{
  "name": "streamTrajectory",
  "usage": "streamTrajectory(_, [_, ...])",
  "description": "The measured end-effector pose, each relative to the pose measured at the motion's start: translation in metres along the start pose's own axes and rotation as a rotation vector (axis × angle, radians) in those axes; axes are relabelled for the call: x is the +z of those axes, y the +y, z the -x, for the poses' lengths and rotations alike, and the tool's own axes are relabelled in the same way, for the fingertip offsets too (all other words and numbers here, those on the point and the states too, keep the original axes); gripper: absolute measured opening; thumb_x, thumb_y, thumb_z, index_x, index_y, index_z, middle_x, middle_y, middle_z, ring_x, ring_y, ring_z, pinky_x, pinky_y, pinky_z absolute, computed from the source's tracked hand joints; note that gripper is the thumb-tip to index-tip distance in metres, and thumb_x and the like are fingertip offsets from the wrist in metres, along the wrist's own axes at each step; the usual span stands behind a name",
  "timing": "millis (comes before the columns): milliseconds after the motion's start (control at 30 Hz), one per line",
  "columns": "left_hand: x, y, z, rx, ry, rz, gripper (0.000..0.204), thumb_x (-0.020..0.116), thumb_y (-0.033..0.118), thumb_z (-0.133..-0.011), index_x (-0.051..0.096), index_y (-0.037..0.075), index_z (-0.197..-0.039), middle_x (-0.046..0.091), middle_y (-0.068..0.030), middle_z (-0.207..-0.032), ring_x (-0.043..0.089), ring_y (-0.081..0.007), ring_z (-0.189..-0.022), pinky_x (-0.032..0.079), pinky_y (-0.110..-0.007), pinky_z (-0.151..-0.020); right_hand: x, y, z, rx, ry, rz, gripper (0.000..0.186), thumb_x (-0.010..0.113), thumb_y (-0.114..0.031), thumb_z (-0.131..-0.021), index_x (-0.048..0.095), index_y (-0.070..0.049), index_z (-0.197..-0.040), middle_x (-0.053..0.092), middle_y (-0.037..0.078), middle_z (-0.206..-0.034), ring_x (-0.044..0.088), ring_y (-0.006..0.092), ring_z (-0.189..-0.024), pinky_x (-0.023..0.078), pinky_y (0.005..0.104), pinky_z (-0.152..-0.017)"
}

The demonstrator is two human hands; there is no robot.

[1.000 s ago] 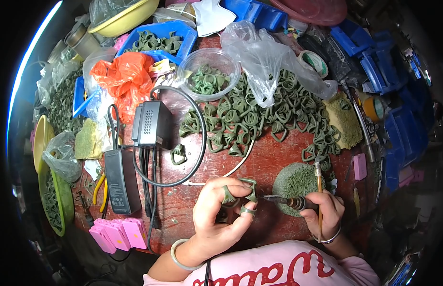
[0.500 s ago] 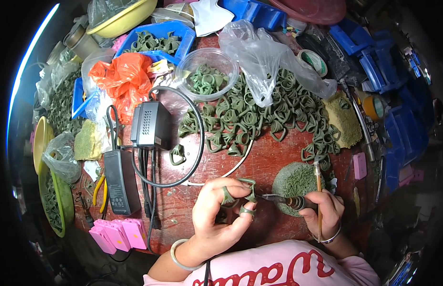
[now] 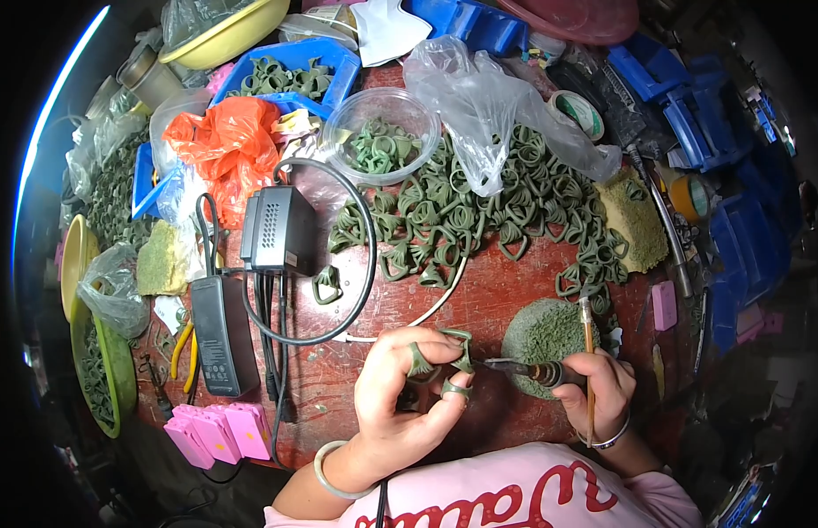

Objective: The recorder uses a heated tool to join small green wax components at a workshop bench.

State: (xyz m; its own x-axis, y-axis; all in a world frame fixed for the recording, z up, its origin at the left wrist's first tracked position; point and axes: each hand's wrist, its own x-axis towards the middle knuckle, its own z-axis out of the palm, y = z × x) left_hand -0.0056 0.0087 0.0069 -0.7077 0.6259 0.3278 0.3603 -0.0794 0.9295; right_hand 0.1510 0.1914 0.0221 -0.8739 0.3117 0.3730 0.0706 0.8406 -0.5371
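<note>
At the table's front edge, my left hand (image 3: 393,387) pinches a dark green wax ring (image 3: 462,356) between thumb and fingers. More green rings (image 3: 419,363) sit on its fingers. My right hand (image 3: 602,392) grips an electric wax pen (image 3: 557,374) with a dark handle, its thin metal tip touching or very near the pinched ring. The same hand also holds a slim wooden brush (image 3: 590,339), bristles pointing away from me. Just beyond the pen lies a round, rough green pad (image 3: 541,330), partly covered by it. A large heap of green rings (image 3: 514,198) spreads across the far middle.
Left of my hands stand a black power box (image 3: 281,231) with looping cables, a black adapter (image 3: 224,339) and pink blocks (image 3: 217,433). Farther back are a clear round tub (image 3: 431,145), a blue bin (image 3: 343,66) and plastic bags (image 3: 479,106). Blue trays (image 3: 739,255) line the right side.
</note>
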Motion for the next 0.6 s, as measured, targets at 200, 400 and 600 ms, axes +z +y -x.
streamTrajectory(200, [-0.0001,0.0,0.0003,0.011,-0.006,-0.025,0.032,0.07,-0.009,-0.073,0.055,-0.002,-0.101,0.056,-0.0141,-0.103,0.061,-0.0215,-0.093,0.051,-0.031,-0.082,-0.001,-0.0012,-0.0011,-0.001,-0.009,0.007,0.039,0.063,-0.041,-0.092,0.058,-0.002,-0.091,0.056,0.007,-0.064,0.058,0.0261,-0.053,0.043,0.0358,-0.049])
streamTrajectory(400, [0.0005,0.0015,0.0011,-0.038,0.009,0.022,0.033,0.071,-0.01,-0.073,0.055,-0.002,-0.102,0.056,-0.014,-0.103,0.061,-0.0212,-0.093,0.051,-0.031,-0.083,-0.0012,-0.0013,-0.001,0.001,-0.013,0.011,0.039,0.063,-0.041,-0.092,0.058,-0.002,-0.091,0.057,0.007,-0.064,0.058,0.0263,-0.054,0.043,0.0359,-0.05])
streamTrajectory(600, [-0.0005,0.0001,0.0,-0.017,0.003,0.009,0.033,0.07,-0.009,-0.074,0.055,-0.002,-0.102,0.056,-0.014,-0.103,0.061,-0.0208,-0.093,0.05,-0.03,-0.083,0.0,0.0004,0.0006,0.0,0.002,0.017,0.04,0.062,-0.042,-0.092,0.058,-0.002,-0.09,0.057,0.007,-0.064,0.059,0.0263,-0.054,0.043,0.0355,-0.05])
